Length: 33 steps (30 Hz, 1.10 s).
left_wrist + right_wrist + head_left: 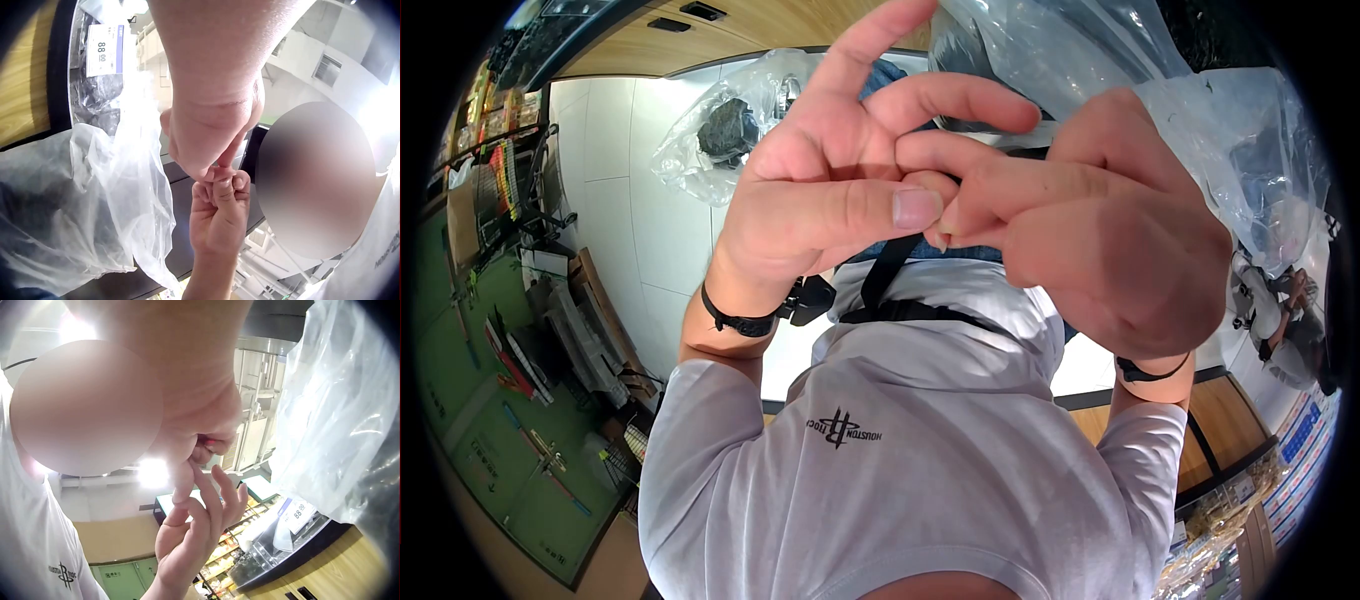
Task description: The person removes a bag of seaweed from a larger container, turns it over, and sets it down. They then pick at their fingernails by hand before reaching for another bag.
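Two hands meet fingertip to fingertip. On the left hand (830, 170), the thumb and nearest finger come together against the other hand's fingertips, while other fingers stand spread away. The right hand (1105, 225) has its fingers bent in at the same spot. Whatever lies between the fingertips is covered, so I cannot tell whether either hand grips anything. One small red spot (210, 443) shows among the right fingers in the right wrist view; what it is cannot be made out.

One black strap (887, 272) lies just below the meeting fingers in the head view. Its long axis slants up and to the right, from the single black belt (920, 312) toward the fingertips; its upper end is hidden behind them, and whether they touch it is unclear.

Two black wristbands, one left (740, 322) and one right (1150, 372), sit back from the fingers, one per wrist. At least two clear bags show: a bag with a dark bundle (685, 155) left of the fingers, and a larger bag (1090, 55) above and to their right, cut off by the frame. One price tag (105, 50), reading 88.00, is well apart from the fingers, above a wooden desk (350, 562) with two dark handles.
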### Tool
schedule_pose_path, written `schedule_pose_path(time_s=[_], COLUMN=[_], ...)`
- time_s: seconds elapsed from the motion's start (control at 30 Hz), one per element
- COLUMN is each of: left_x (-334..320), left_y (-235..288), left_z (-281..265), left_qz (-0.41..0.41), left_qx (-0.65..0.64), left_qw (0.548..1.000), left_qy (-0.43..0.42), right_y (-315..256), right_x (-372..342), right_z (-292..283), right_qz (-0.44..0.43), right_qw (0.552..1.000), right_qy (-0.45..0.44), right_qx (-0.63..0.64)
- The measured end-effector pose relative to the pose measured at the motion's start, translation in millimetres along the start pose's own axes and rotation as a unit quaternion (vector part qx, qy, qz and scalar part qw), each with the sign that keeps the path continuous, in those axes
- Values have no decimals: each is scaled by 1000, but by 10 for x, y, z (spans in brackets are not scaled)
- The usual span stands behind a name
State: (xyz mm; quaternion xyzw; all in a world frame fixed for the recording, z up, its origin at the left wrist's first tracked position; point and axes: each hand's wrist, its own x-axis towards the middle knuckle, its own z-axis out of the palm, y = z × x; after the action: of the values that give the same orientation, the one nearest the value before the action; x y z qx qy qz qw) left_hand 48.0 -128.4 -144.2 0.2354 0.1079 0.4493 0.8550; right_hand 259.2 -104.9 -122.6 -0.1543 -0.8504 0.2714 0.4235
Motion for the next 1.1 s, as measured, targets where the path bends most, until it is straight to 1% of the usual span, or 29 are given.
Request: schedule_pose_path(time_s=[0.07, 0.13, 0.17, 0.27, 0.33, 0.43, 0.57, 0.63, 0.67, 0.73, 0.77, 0.83, 0.87, 0.93, 0.97, 1.03, 1.1], left_x=[10, 26, 28, 18, 3, 18, 18, 13, 16, 23, 16, -2, 1, 8, 7, 9, 12], left_y=[12, 10, 4, -11, -12, -29, -31, -34, -39, -48, -47, -42, -42, -41, -47, -58, -64], left_z=[70, 154, 153, 107, 39, 116, 108, 46, 74, 147, 123, 54, 63, 85, 77, 44, 24], left_qz=[-2, 4, 4, 13, 13, 25, 27, 24, 24, 30, 30, 21, 20, 24, 24, 32, 34], left_qx=[-12, -47, -47, -70, -35, -62, -51, 17, 16, -62, -62, 11, 10, -30, -30, 5, 4], left_qw=[1000, 998, 998, 997, 999, 997, 998, 999, 1000, 997, 997, 1000, 1000, 999, 999, 999, 999], left_qy=[10, 46, 46, 35, 9, 30, 31, -11, -11, 32, 32, 4, 4, 15, 15, -12, -20], right_y=[2, -11, -21, -33, -43, -52, -60, -61, -61, -63, -66, -64, -63, -55, -59, -50, -52], right_x=[-6, -7, -4, 2, 4, 5, -5, -11, -10, -6, -11, -10, -12, -6, -3, -2, 3], right_z=[10, 13, 15, 5, 4, -3, 12, 28, 29, 46, 53, 56, 66, 73, 78, 93, 119], right_qz=[-5, -9, -11, -17, -19, -23, -28, -30, -31, -32, -33, -35, -37, -39, -39, -43, -45], right_qw=[1000, 1000, 1000, 1000, 999, 999, 999, 999, 999, 999, 999, 998, 998, 998, 998, 997, 997], right_qy=[4, 6, 8, 10, 10, 12, 15, 21, 27, 32, 34, 41, 44, 50, 53, 61, 69], right_qx=[-4, -10, -12, -22, -26, -31, -36, -32, -32, -29, -28, -24, -23, -19, -17, -13, -6])
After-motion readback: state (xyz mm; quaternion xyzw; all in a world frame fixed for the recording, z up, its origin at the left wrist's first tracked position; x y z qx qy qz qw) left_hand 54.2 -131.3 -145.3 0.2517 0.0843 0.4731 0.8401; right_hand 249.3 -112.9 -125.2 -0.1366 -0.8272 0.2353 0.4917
